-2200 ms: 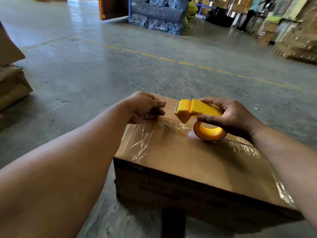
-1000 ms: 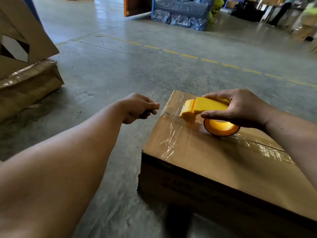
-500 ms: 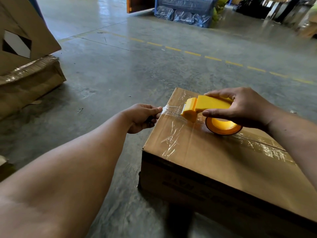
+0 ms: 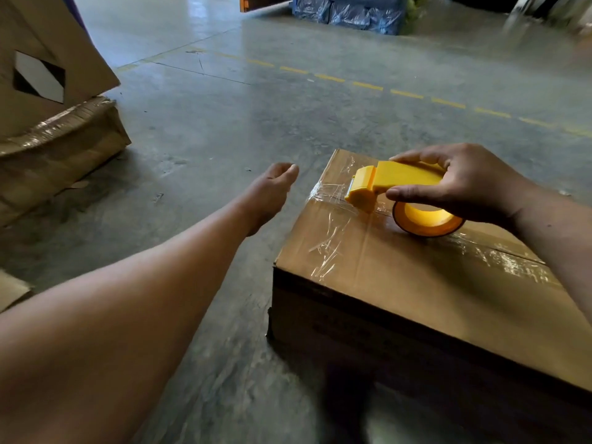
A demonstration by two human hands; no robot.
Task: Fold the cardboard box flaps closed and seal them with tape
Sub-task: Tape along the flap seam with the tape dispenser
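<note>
Concrete floor [image 4: 224,129] carries one cardboard box [image 4: 416,283], flaps down under clear tape [image 4: 333,225]. Right hand [image 4: 471,184] fingers clamp one yellow tape dispenser [image 4: 394,184] atop it; left hand [image 4: 269,190] hangs beside, fingers loosely apart.

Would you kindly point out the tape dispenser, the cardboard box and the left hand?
tape dispenser [image 4: 407,179], head view, yellow handle.
cardboard box [image 4: 416,283], head view, bare top flap.
left hand [image 4: 269,193], head view, its back.

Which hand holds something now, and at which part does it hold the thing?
The right hand holds the tape dispenser by its yellow handle, thumb on the near side, fingers over the top. The left hand is open and holds nothing.
</note>
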